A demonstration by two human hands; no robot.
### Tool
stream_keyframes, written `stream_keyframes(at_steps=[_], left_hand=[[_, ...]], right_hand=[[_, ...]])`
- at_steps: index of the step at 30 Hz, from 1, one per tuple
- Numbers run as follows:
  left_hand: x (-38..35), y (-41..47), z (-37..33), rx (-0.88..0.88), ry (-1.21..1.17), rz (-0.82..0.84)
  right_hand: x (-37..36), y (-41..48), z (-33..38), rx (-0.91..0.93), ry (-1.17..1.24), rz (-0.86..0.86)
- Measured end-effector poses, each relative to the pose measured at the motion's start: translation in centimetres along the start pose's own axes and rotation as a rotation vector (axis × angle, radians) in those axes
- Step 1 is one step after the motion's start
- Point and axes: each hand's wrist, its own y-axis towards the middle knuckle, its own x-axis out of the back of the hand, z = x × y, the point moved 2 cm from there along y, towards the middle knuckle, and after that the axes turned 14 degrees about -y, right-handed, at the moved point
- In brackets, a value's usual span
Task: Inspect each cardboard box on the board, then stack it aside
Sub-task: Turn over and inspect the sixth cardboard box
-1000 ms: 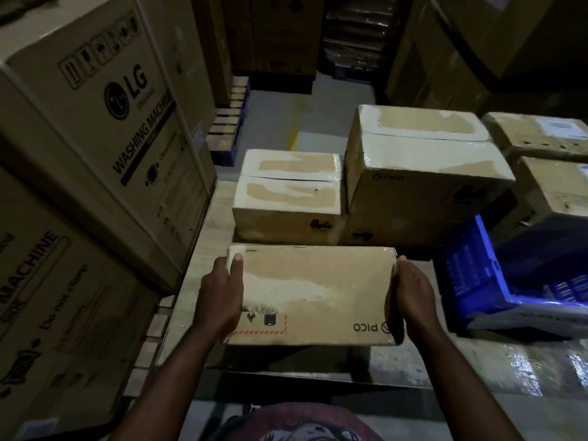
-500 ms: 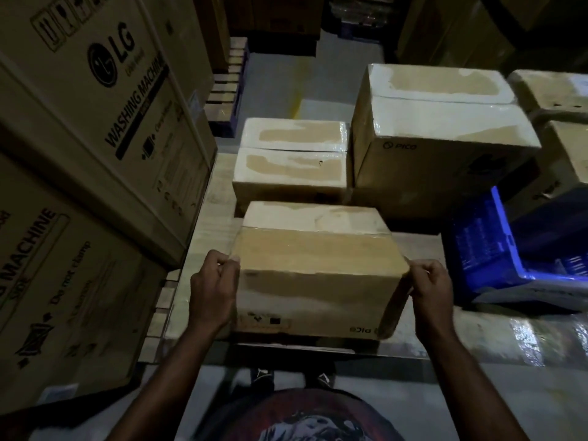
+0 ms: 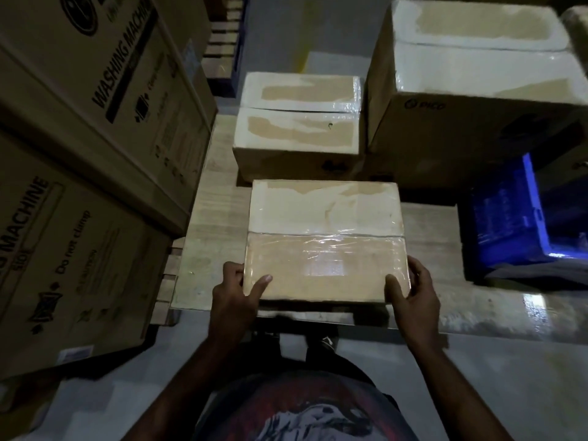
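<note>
Left hand (image 3: 237, 294) and right hand (image 3: 413, 294) grip near corners of the taped box (image 3: 324, 237), thumbs on top; best turn it squarely over the board (image 3: 210, 218), checking every seam.

I read the cardboard box (image 3: 318, 281) at centre as matt brown, with glossy clear tape (image 3: 324, 246) wrinkled across it and catching light. The board (image 3: 216, 192), toward 9 o'clock of it, is pale wood with visible grain. At 3 o'clock a blue crate (image 3: 509, 224) looks like shiny plastic. At 9 o'clock the cartons (image 3: 95, 106) are dull printed cardboard. At 6 o'clock I see a printed cloth shirt (image 3: 302, 409).
</note>
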Motion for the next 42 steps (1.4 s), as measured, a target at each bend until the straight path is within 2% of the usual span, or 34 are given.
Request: stream_keyframes(at_steps=[4,7,9,11,15,18,24,29,31,34,38,42], left_hand=[[-0.6,-0.1,1.0,-0.035,-0.047,0.044],[-1.5,0.7,1.0,-0.313,0.192,0.089],[-2.5,1.7,-0.2,-0.431,0.39,0.216],[-3.7,2.3,-1.2,-0.475,0.533,0.329],[-5.2,2.7,-1.3,-0.468,0.634,0.39],[-5.2,2.8,-0.9,-0.47,0.64,0.372],[-5.4,2.8,-1.7,-0.447,0.638,0.368],[-6.8,3.7,-3.2,-0.466,0.572,0.409],[-7.9,3.6,-3.8,-0.503,0.552,0.463],[-9.2,3.3,-3.8,-0.53,0.581,0.485],[-9.5,3.7,-3.4,-0.536,0.614,0.481],[-9.6,3.9,-3.4,-0.54,0.621,0.487]], right_hand=[[-0.5,-0.3,0.4,0.058,-0.139,-0.079],[-2.0,-0.5,1.9,0.303,-0.518,-0.166],[-3.9,-0.5,3.8,0.505,-0.612,-0.037],[-6.3,-0.3,5.5,0.678,-0.664,0.098],[-10.1,0.6,6.7,0.806,-0.789,0.191],[-10.7,1.0,6.2,0.829,-0.862,0.221],[-10.5,1.0,6.6,0.826,-0.856,0.228],[-8.3,1.7,7.1,0.787,-0.588,0.308],[-6.9,2.5,6.4,0.732,-0.562,0.224],[-5.0,3.5,4.2,0.649,-0.673,0.09],[-4.7,3.8,3.0,0.649,-0.827,0.086],[-4.6,4.1,3.6,0.635,-0.833,0.066]])
